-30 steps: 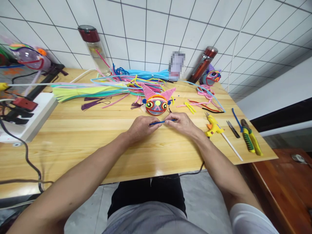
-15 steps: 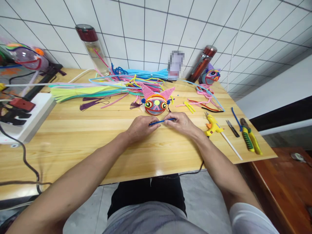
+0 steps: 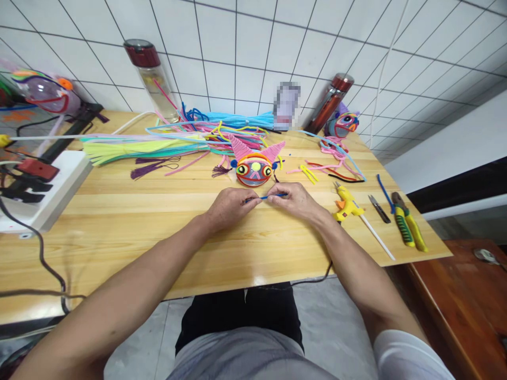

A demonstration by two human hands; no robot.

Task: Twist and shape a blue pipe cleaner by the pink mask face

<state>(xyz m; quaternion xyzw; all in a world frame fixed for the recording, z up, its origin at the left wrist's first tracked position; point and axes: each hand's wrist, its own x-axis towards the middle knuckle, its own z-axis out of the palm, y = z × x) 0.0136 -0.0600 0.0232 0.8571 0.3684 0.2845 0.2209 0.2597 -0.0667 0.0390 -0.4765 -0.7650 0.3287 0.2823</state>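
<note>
the left hand (image 3: 234,206) and the right hand (image 3: 295,199) were close together above the wooden table (image 3: 222,258). the fingers of each hand were closed, with almost no opening, and they pinched the blue stem (image 3: 264,197) between thumb and fingers. this stem was lying across from one hand to the other, on the near side of the eared mask (image 3: 254,170). to the right there was the yellow glue gun (image 3: 347,207), then the small snips (image 3: 379,209) and the pliers (image 3: 407,224). at the far left side were the bundled colored stems (image 3: 146,149).
</note>
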